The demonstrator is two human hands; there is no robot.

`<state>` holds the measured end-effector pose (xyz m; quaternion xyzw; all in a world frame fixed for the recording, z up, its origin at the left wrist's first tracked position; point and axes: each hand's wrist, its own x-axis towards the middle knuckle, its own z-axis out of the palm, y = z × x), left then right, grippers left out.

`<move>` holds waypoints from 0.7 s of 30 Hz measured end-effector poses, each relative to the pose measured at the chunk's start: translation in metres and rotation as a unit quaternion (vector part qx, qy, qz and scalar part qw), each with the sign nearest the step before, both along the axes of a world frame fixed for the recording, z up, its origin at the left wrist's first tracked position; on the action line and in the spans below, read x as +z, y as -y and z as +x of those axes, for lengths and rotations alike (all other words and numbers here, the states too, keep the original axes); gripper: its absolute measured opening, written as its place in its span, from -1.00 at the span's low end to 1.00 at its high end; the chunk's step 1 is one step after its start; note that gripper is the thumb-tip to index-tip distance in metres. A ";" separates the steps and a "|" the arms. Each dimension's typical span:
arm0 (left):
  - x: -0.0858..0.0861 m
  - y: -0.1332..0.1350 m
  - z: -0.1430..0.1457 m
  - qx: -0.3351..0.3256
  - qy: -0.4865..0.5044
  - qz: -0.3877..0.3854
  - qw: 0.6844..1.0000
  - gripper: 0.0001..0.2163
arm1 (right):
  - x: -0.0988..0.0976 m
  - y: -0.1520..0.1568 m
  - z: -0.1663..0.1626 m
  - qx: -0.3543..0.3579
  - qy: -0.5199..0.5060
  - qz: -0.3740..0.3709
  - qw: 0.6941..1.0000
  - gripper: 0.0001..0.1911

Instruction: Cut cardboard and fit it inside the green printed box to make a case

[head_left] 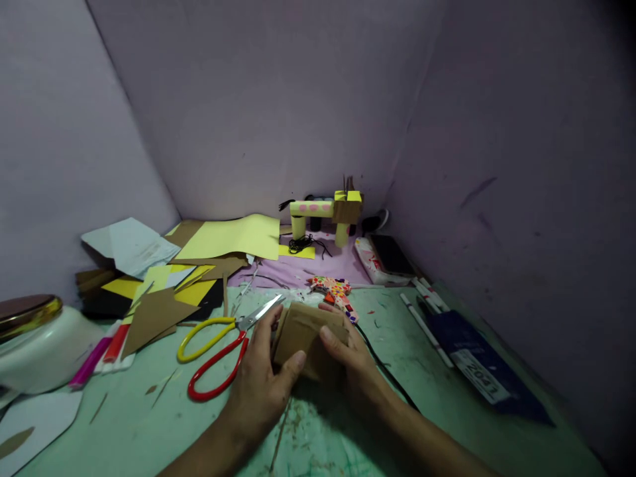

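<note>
One brown cardboard piece is sitting low over the green bench, between two hands. The left hand and the right hand are each pinching a side of it, fingers curled round its edges. One pair of scissors is lying just left, one patterned glue gun just behind, and seemingly three white pens are lying further right.

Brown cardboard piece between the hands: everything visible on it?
The cardboard piece is plain brown and matte, seemingly folded or layered, tilted slightly, low over the green table. The left hand clasps its left edge, thumb on top; the right hand holds its right side, thumb across the face. Whether its underside touches the table cannot be told.
</note>
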<state>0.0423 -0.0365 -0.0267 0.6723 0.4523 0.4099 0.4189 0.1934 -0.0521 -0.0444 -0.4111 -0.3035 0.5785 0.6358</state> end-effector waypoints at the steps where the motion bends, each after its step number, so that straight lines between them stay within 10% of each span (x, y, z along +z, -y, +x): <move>1: 0.001 0.000 -0.001 0.003 -0.010 0.017 1.000 -0.42 | 0.000 0.000 0.000 -0.001 -0.017 0.004 1.000 -0.38; 14: 0.009 0.004 -0.016 0.041 -0.050 0.135 0.989 -0.81 | 0.013 0.003 0.005 0.027 -0.046 -0.030 0.998 -0.42; 21: 0.037 0.011 -0.042 -0.231 -0.126 0.265 0.928 -0.75 | -0.001 -0.003 0.011 -0.003 0.169 0.036 0.985 -0.45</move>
